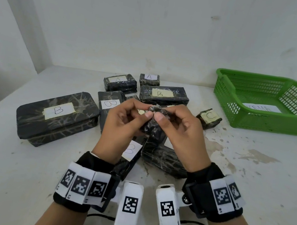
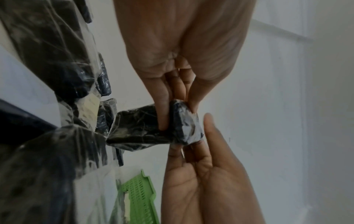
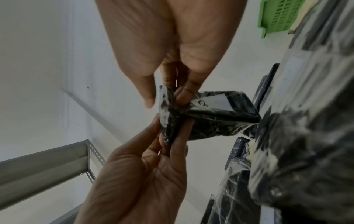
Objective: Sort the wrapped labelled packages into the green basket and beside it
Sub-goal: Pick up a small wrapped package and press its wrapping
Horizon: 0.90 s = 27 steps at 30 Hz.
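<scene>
A small black wrapped package [image 1: 154, 127] is held in the air over the pile by both hands. My left hand [image 1: 143, 109] pinches its upper end from the left, and my right hand [image 1: 166, 113] pinches it from the right, thumbs almost touching. The right wrist view shows a white label [image 3: 210, 103] on the package [image 3: 210, 121]; its letter is unclear. In the left wrist view the package [image 2: 145, 131] sits between thumb and fingers. The green basket [image 1: 277, 124] stands at the right with only a paper slip [image 1: 262, 107] inside.
Wrapped packages lie on the white table: a large B box [image 1: 56, 118] at left, two A packages [image 1: 120, 84] [image 1: 149, 79] and a B [image 1: 163, 94] at the back, a small C [image 1: 209, 117] near the basket, more B packages [image 1: 130, 152] under my hands. A metal shelf [image 3: 47, 163] is at far left.
</scene>
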Tool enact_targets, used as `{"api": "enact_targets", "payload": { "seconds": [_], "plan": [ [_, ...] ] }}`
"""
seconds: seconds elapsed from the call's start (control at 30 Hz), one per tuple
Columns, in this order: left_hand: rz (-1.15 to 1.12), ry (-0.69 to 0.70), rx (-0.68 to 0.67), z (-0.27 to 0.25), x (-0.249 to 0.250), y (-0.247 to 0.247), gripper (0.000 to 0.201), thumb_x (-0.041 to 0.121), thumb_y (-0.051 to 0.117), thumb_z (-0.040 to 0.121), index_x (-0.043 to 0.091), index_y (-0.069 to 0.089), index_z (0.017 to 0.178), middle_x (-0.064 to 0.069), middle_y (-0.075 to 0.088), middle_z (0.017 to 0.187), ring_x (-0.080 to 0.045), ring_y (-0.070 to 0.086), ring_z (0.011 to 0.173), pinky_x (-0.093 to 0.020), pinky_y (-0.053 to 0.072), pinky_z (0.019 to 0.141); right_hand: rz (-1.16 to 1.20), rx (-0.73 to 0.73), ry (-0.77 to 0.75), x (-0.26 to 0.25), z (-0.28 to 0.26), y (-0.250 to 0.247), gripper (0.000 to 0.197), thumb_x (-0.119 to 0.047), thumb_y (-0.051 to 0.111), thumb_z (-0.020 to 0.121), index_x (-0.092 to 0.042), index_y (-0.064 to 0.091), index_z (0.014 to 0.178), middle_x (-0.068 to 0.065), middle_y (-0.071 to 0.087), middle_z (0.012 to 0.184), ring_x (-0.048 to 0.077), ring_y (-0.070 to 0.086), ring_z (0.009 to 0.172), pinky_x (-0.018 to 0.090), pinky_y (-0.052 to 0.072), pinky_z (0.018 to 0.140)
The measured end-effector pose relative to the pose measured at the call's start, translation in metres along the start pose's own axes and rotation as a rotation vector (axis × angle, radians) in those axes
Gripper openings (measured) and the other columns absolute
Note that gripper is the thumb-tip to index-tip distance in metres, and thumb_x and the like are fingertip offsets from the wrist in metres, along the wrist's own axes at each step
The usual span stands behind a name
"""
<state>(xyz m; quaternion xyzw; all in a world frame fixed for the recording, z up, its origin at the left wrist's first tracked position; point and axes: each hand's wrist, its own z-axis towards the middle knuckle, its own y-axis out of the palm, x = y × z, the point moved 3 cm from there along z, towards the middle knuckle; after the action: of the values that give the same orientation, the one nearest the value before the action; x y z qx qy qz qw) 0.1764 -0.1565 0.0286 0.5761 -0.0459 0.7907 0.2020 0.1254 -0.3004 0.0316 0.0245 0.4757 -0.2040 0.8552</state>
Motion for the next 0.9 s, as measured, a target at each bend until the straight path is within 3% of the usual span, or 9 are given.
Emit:
{"api": "enact_targets", "payload": {
  "seconds": [0.07, 0.17, 0.3, 0.43, 0.53, 0.6, 0.67, 0.8, 0.9],
  "plan": [
    [-0.014, -0.008, -0.001, 0.001, -0.001, -0.001, 0.008, 0.019, 0.068, 0.081, 0.020, 0.071, 0.089, -0.013, 0.044, 0.068, -0.020, 0.052, 0.068, -0.034, 0.054, 0.056, -0.030, -0.004, -0.011, 0.000, -0.001, 0.000, 0.010, -0.017, 0.070, 0.087, -0.007, 0.068, 0.087, 0.016, 0.061, 0.086, 0.024, 0.059, 0.080, 0.027, 0.049, 0.071],
    [-0.032, -0.008, -0.035, 0.000, 0.000, 0.001, 0.008, 0.016, 0.067, 0.085, 0.019, 0.071, 0.090, 0.001, 0.046, 0.062, -0.012, 0.051, 0.065, -0.044, 0.052, 0.065, -0.032, 0.013, -0.007, -0.001, 0.000, -0.001, 0.006, -0.014, 0.071, 0.087, -0.011, 0.068, 0.083, 0.012, 0.060, 0.083, 0.016, 0.058, 0.076, 0.019, 0.046, 0.069],
    [-0.014, 0.040, -0.002, 0.000, 0.001, -0.001, 0.005, 0.013, 0.068, 0.086, 0.015, 0.070, 0.091, 0.006, 0.047, 0.057, -0.011, 0.052, 0.061, -0.030, 0.053, 0.055, 0.081, -0.031, 0.050, 0.001, 0.000, 0.000, 0.011, -0.019, 0.071, 0.085, -0.013, 0.069, 0.095, 0.016, 0.064, 0.094, 0.024, 0.063, 0.089, 0.024, 0.051, 0.080],
    [-0.045, 0.047, 0.005, 0.001, 0.002, -0.003, 0.007, 0.006, 0.069, 0.086, 0.012, 0.069, 0.090, 0.008, 0.046, 0.054, -0.005, 0.051, 0.054, -0.026, 0.053, 0.055, 0.129, -0.105, 0.090, -0.003, -0.001, 0.005, 0.028, -0.004, 0.078, 0.079, -0.014, 0.066, 0.103, 0.018, 0.061, 0.105, 0.022, 0.065, 0.092, 0.021, 0.052, 0.080],
    [-0.097, 0.032, -0.058, 0.001, 0.003, -0.001, 0.017, 0.013, 0.071, 0.079, 0.009, 0.067, 0.095, 0.008, 0.054, 0.060, -0.005, 0.058, 0.063, -0.021, 0.053, 0.058, 0.157, -0.075, 0.082, -0.007, 0.001, 0.003, 0.033, 0.003, 0.077, 0.078, -0.017, 0.067, 0.102, 0.021, 0.061, 0.110, 0.016, 0.066, 0.094, 0.020, 0.052, 0.080],
    [-0.091, 0.035, -0.070, 0.001, 0.001, -0.001, 0.025, 0.012, 0.080, 0.076, 0.013, 0.069, 0.098, 0.004, 0.059, 0.071, -0.010, 0.060, 0.073, -0.025, 0.056, 0.065, 0.178, -0.085, 0.086, -0.008, 0.001, 0.000, 0.037, 0.002, 0.078, 0.077, -0.015, 0.067, 0.108, 0.023, 0.061, 0.115, 0.019, 0.067, 0.098, 0.022, 0.053, 0.082],
    [-0.104, 0.032, -0.045, 0.003, -0.001, -0.004, 0.023, 0.012, 0.075, 0.075, 0.014, 0.069, 0.098, 0.002, 0.060, 0.076, -0.016, 0.060, 0.078, -0.030, 0.059, 0.071, 0.196, -0.124, 0.116, -0.006, 0.000, 0.001, 0.051, 0.006, 0.080, 0.073, -0.011, 0.064, 0.119, 0.021, 0.059, 0.121, 0.019, 0.067, 0.099, 0.022, 0.053, 0.084],
    [-0.190, 0.028, -0.014, 0.006, -0.002, -0.011, 0.018, 0.008, 0.067, 0.078, 0.019, 0.071, 0.093, 0.005, 0.061, 0.076, -0.015, 0.061, 0.080, -0.030, 0.059, 0.066, 0.203, -0.141, 0.120, -0.004, -0.001, 0.008, 0.071, 0.013, 0.079, 0.070, -0.011, 0.056, 0.133, 0.017, 0.053, 0.128, 0.031, 0.063, 0.102, 0.032, 0.054, 0.092],
    [-0.201, 0.041, -0.016, 0.006, -0.002, -0.011, 0.018, 0.010, 0.067, 0.079, 0.018, 0.070, 0.095, 0.005, 0.059, 0.078, -0.013, 0.060, 0.081, -0.028, 0.058, 0.065, 0.208, -0.124, 0.112, -0.007, -0.002, 0.006, 0.072, 0.011, 0.079, 0.071, -0.012, 0.055, 0.135, 0.014, 0.053, 0.129, 0.021, 0.062, 0.099, 0.028, 0.054, 0.090]
  ]
}}
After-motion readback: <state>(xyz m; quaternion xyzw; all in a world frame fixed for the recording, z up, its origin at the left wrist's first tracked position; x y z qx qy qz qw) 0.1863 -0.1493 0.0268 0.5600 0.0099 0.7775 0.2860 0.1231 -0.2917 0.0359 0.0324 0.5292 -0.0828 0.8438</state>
